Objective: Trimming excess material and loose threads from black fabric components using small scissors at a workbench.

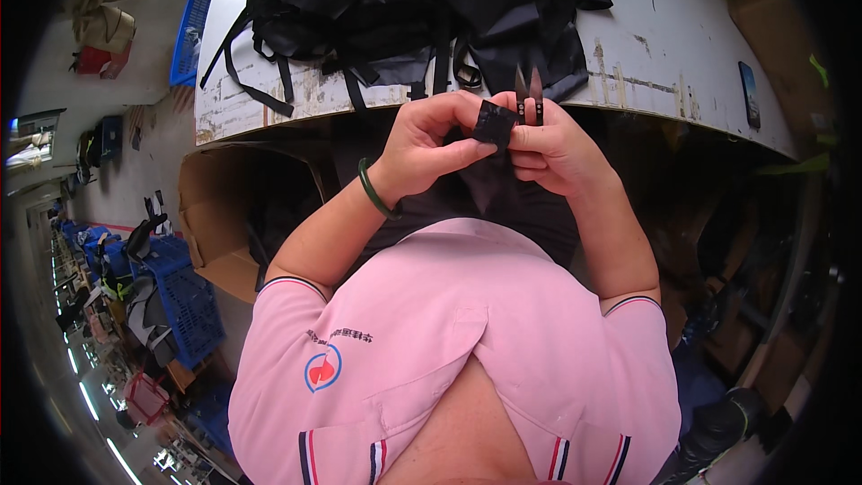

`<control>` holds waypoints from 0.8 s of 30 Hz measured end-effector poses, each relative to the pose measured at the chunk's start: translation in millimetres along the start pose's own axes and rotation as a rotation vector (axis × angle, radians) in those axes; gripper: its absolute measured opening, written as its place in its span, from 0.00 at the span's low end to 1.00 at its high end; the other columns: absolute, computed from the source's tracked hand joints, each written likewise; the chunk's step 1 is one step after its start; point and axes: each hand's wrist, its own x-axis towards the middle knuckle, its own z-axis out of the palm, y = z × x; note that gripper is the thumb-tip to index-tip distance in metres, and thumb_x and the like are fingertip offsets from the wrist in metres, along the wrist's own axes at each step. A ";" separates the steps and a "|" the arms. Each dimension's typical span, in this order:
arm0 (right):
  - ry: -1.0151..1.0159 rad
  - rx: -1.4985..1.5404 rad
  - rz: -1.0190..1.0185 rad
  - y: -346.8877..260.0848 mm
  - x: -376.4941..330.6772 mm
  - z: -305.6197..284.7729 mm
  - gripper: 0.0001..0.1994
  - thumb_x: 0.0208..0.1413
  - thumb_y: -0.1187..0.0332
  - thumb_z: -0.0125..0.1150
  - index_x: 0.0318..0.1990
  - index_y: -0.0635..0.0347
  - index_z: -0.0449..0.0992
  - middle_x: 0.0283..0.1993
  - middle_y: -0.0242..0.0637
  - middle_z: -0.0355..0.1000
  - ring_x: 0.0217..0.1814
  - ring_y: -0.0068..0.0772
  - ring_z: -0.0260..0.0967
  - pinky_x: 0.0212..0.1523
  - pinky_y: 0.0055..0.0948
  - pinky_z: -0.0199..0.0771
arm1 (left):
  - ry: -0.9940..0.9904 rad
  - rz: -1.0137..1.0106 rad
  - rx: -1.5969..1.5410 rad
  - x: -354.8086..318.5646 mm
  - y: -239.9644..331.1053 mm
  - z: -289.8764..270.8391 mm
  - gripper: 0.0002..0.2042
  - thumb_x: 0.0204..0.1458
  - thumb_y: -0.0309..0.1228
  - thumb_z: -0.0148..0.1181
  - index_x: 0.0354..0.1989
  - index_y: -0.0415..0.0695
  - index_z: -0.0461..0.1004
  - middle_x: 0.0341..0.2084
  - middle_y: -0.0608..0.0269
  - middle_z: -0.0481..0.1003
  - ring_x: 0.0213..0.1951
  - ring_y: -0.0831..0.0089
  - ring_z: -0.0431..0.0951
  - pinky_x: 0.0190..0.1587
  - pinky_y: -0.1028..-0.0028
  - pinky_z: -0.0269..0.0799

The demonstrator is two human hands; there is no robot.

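My left hand, with a green bangle at its wrist, pinches a small black piece of fabric between thumb and fingers. Close against it, my right hand is closed around a pair of thread snips, whose two pointed blades stick up, slightly apart. The right thumb and fingers also meet the edge of the black piece. More dark material hangs below the hands, above my lap. Just beyond my hands, a heap of black fabric pieces with straps lies on the worn white table.
A phone lies at the table's right side. An open cardboard box stands below the table's left front edge. One blue crate is beside the table's far left, and a blue basket stands farther left on the floor.
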 end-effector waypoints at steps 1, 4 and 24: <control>0.111 -0.215 -0.112 -2.6 -1.4 5.4 0.08 0.54 0.71 0.60 0.40 0.59 0.70 0.25 0.21 0.62 0.17 0.09 0.50 0.15 0.12 0.46 | 0.049 0.015 0.072 -1.7 -0.1 -0.2 0.06 0.45 0.16 0.61 0.32 0.37 0.74 0.34 0.63 0.75 0.38 0.77 0.73 0.43 0.78 0.67; 0.352 -0.705 -0.410 1.2 -3.3 5.6 0.09 0.56 0.68 0.58 0.41 0.61 0.70 0.28 0.22 0.63 0.21 0.09 0.53 0.20 0.12 0.51 | 0.189 0.081 0.199 -4.3 -6.2 -3.2 0.07 0.44 0.15 0.61 0.31 0.37 0.74 0.33 0.63 0.75 0.37 0.77 0.74 0.42 0.79 0.68; 0.394 -0.639 -0.413 37.4 -9.7 26.5 0.14 0.52 0.59 0.64 0.29 0.61 0.70 0.17 0.23 0.61 0.17 0.10 0.58 0.15 0.12 0.54 | 0.318 0.294 0.367 -3.6 -20.3 3.7 0.10 0.42 0.12 0.60 0.33 0.37 0.76 0.35 0.58 0.76 0.37 0.72 0.76 0.40 0.77 0.71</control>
